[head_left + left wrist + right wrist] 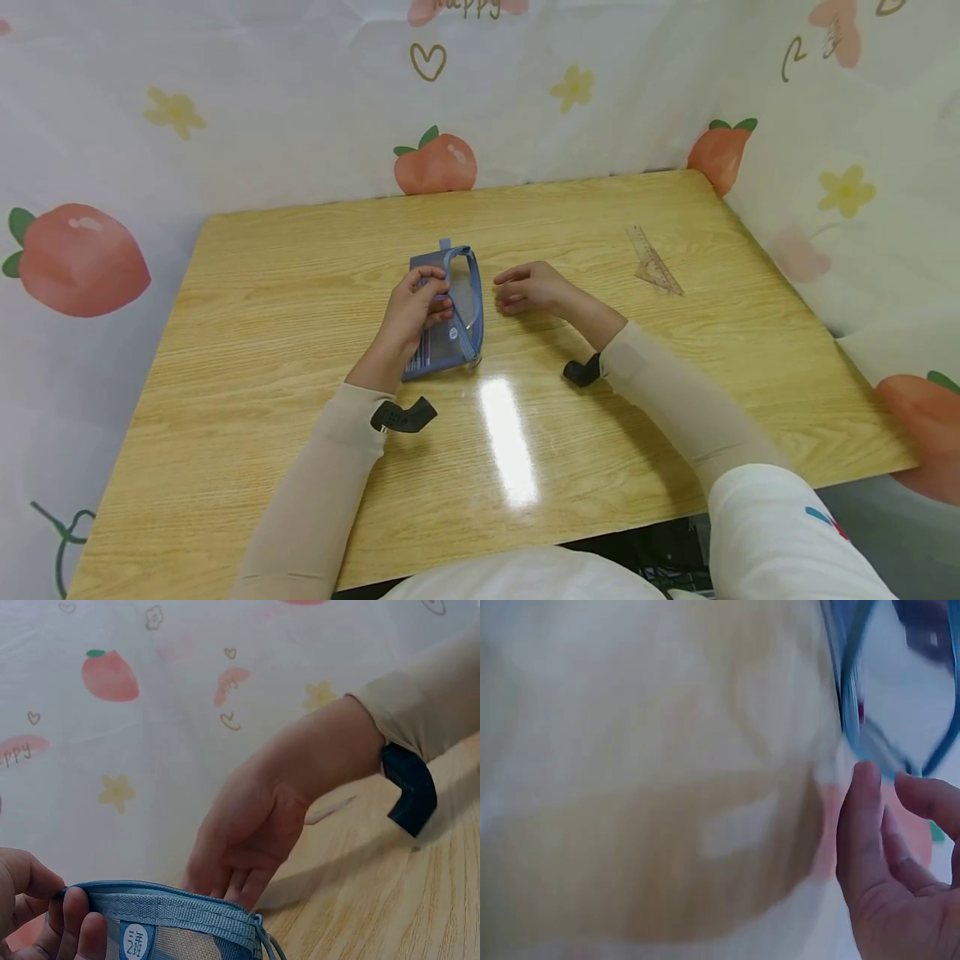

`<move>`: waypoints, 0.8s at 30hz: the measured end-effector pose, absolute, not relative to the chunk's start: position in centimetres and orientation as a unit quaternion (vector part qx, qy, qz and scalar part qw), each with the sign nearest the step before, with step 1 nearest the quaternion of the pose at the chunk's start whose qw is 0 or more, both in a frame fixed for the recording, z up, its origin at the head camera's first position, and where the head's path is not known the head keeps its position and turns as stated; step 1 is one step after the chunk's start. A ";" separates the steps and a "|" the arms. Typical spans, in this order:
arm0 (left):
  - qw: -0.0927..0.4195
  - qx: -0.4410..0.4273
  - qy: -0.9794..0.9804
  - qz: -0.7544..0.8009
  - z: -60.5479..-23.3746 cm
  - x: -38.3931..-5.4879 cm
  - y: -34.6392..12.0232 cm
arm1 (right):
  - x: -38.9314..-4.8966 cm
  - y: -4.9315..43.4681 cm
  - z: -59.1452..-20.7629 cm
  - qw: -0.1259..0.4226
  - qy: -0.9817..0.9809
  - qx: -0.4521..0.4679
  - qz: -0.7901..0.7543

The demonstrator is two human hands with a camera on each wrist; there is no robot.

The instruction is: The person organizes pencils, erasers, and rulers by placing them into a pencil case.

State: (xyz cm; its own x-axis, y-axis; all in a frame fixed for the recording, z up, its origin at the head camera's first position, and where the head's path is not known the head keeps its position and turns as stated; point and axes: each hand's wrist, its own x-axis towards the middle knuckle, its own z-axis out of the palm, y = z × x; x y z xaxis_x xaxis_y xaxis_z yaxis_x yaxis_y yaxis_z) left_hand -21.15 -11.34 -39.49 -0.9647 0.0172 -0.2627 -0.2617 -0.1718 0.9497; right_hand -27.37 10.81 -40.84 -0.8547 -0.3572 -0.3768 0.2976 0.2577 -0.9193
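Observation:
A blue mesh zip pouch (438, 346) with a round white label stands unzipped on the table, its mouth gaping to the right. My left hand (417, 307) pinches the near side of its zip edge between thumb and fingers, also visible in the left wrist view, where the pouch (176, 909) fills the bottom. A short way right of the mouth is my right hand (534, 287), fingers loosely bent and apart from the pouch. In the right wrist view no object shows between the thumb and fingers of the right hand (889, 889). The pouch's inside is mostly hidden.
Clear plastic rulers, a straight one (640, 242) and a set square (657, 271), lie together on the right side of the wooden table (285, 283). A patterned white cloth (300, 100) hangs behind and beside the table. Glare marks the table's front middle.

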 end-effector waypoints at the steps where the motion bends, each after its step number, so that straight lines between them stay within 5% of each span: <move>1: 0.092 -0.095 0.637 0.760 -39.5 -21.1 -11.3 | -27.6 11.7 -40.7 0.260 0.761 -0.021 -0.595; 12: 0.097 -0.092 0.641 0.756 -39.6 -21.0 -11.3 | -31.4 24.0 -37.3 0.106 0.930 0.030 -0.352; 24: 0.099 -0.091 0.640 0.757 -39.7 -21.1 -11.1 | -31.3 29.1 -36.8 0.145 0.967 0.077 -0.196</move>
State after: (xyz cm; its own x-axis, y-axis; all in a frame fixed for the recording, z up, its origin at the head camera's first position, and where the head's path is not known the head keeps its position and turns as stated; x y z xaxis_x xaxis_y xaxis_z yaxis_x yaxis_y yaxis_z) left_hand -21.10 -11.13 -39.66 -0.9638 0.0332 -0.2647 -0.2665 -0.1623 0.9501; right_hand -31.26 29.12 -36.79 -0.9460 0.0924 -0.3106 0.2061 0.9112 -0.3566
